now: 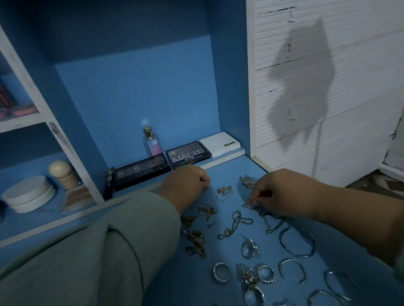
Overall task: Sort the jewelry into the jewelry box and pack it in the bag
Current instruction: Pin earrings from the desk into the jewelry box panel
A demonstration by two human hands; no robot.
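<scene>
two round cream containers (28, 194) sit at the left edge on a lower shelf. toward the middle, the left hand (186, 179) rests on the blue tabletop (183, 288) with its fingers curled into a fist, holding nothing visible. behind it lie dark makeup palettes (163, 164) and a perfume bottle (151, 142). lower centre, the jewelry (249, 258), chains, rings and bangles, lies scattered on the tabletop. right of centre, the right hand (277, 192) pinches a small chain (248, 203).
</scene>
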